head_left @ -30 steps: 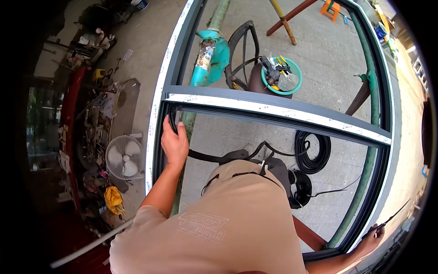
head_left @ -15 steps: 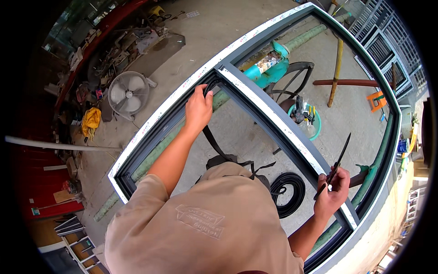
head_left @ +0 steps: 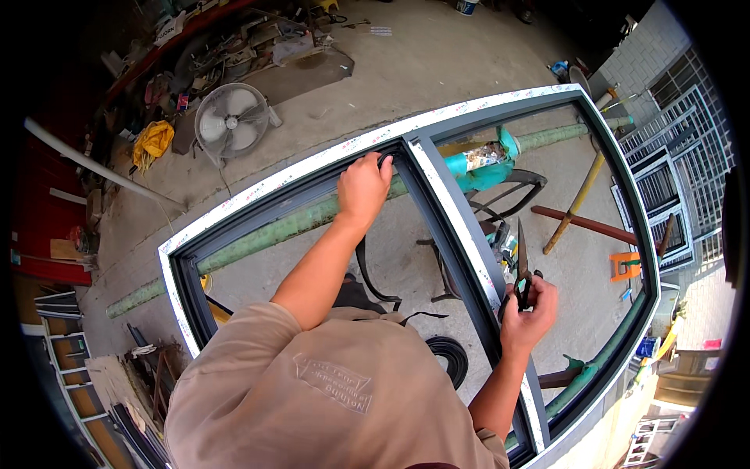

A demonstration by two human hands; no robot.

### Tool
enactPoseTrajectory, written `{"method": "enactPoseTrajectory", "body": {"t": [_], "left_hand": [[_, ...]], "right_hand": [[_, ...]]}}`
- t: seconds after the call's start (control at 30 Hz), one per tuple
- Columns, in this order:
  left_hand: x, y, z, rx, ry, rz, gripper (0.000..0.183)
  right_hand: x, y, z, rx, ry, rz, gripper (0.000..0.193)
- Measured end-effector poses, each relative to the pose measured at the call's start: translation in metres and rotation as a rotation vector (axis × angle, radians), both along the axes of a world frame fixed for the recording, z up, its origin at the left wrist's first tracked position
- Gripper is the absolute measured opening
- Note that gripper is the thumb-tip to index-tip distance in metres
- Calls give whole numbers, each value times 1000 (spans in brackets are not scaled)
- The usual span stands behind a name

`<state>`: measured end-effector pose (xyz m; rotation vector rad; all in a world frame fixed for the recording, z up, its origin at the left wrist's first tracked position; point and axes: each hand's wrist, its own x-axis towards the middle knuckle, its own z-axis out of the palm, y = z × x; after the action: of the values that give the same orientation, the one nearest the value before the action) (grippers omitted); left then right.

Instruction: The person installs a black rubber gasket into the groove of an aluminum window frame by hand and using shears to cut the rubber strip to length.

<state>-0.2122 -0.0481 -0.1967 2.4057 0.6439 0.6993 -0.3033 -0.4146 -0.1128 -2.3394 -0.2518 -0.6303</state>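
A large window frame [head_left: 459,223], dark grey with white printed film on its faces, lies in front of me, a bar dividing its opening. My left hand [head_left: 365,187] is closed at the frame's far inner edge, near the corner where the bar meets it. In its fingers is a black rubber strip [head_left: 363,258], whose length hangs through the opening toward me. My right hand [head_left: 530,313] grips black-handled scissors [head_left: 522,258] above the dividing bar, blades pointing away from me. Below the opening, a coil of black strip [head_left: 462,361] lies on the floor, partly hidden by the frame.
Green pipes [head_left: 305,227] run beneath the frame, with teal wrapping [head_left: 484,178] around one. A standing fan [head_left: 231,123] is beyond it at left. An orange stool [head_left: 624,266] and a yellow pole [head_left: 574,205] are at right. Scrap clutters the far left floor.
The view has turned, so the frame sits lower and at another angle. My right hand has come closer to the dividing bar with the scissors. My left hand remains near the same corner.
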Motion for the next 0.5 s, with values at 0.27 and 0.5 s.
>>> {"method": "enactPoseTrajectory", "body": {"t": [0.27, 0.5], "left_hand": [[6, -7, -13, -59, -83, 43, 34], [-3, -17, -11, -239, -270, 30, 28]], "right_hand": [[4, -2, -19, 18, 93, -36, 37], [5, 4, -10, -30, 77, -12, 35]]}}
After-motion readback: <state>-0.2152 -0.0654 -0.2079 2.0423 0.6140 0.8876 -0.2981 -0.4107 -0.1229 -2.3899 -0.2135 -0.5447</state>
